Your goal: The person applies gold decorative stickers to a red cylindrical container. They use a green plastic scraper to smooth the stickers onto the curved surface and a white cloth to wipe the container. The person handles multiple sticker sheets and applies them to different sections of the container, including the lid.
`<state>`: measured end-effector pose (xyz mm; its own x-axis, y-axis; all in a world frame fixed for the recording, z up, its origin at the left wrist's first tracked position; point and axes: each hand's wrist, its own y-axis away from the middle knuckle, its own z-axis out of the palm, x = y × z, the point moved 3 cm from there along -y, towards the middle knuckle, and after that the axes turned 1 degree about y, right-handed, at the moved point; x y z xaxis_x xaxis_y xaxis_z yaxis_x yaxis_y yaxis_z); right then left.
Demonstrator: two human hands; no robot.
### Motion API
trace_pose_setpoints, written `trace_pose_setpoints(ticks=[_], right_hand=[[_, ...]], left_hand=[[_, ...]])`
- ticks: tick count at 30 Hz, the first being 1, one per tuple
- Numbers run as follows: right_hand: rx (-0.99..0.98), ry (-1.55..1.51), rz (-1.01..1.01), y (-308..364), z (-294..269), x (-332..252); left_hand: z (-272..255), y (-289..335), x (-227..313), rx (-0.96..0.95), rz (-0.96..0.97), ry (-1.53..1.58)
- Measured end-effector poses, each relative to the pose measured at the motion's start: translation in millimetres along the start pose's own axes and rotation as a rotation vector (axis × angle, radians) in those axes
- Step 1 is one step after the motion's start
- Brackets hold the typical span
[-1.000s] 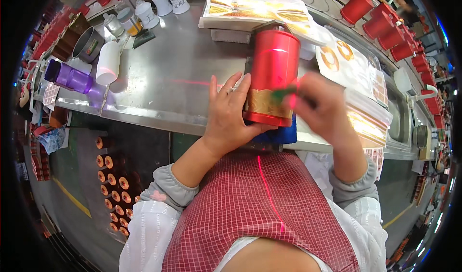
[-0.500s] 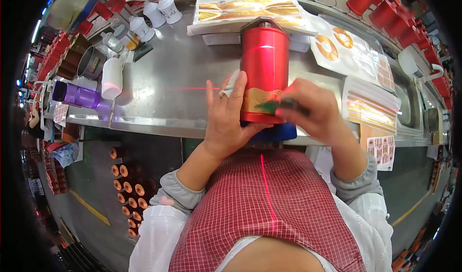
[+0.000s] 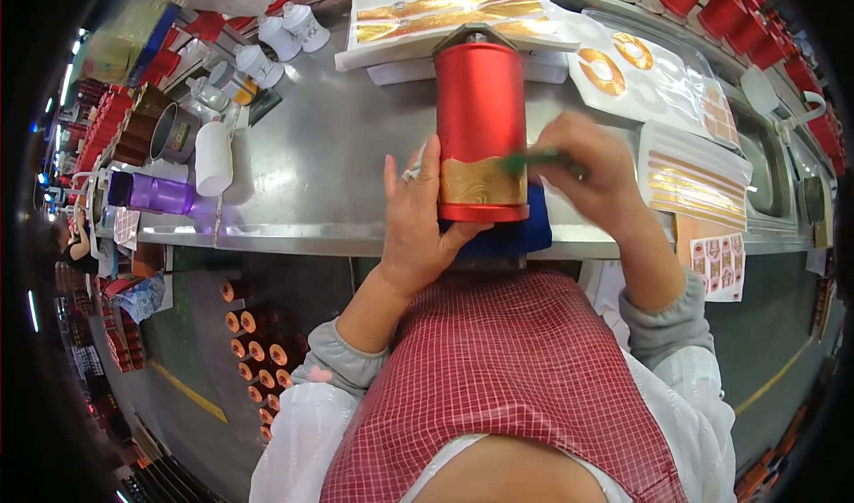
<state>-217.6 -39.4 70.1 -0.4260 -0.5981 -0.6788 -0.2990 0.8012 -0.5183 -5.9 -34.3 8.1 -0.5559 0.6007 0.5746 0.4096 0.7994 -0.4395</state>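
Observation:
A red metal cylinder (image 3: 481, 98) sits on a holder at the near edge of the bench. A gold patterned band (image 3: 476, 181) wraps its lower part, just above the red rim. My left hand (image 3: 415, 199) grips the cylinder's left side, thumb under the bottom rim. Something small and white shows by its fingers. Pinched in my right hand (image 3: 587, 169) is a green flat scraper (image 3: 538, 158), blurred by motion, its tip at the band's upper right edge. Blue cloth (image 3: 507, 236) lies beneath the cylinder.
Gold sticker sheets (image 3: 454, 9) lie behind the cylinder, with more strip sheets (image 3: 698, 183) at right. A purple bottle (image 3: 156, 193), a white cylinder (image 3: 213, 158) and a dark metal cup (image 3: 173, 132) stand at left. A sink (image 3: 767, 169) is far right; copper-ended rolls (image 3: 258, 352) stand below the bench.
My right hand has lifted the scraper up from the lower right of the band to its upper edge. The left hand keeps its hold; the whole view has shifted slightly.

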Motion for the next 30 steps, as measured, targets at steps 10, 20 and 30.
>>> trace_pose_setpoints(ticks=[10, 20, 30], right_hand=[[0.079, 0.068, -0.099, 9.7, 5.6, 3.8], [-0.139, -0.181, -0.126, 11.9, 4.1, -10.4], [0.199, 0.024, 0.062, 4.4, -0.8, 22.4]], left_hand=[[-5.6, -5.9, 9.4, 0.023, 0.076, -0.166], [-1.0, 2.0, 1.3, -0.019, 0.008, -0.019], [-5.7, -5.4, 14.7, 0.024, 0.073, -0.157]])
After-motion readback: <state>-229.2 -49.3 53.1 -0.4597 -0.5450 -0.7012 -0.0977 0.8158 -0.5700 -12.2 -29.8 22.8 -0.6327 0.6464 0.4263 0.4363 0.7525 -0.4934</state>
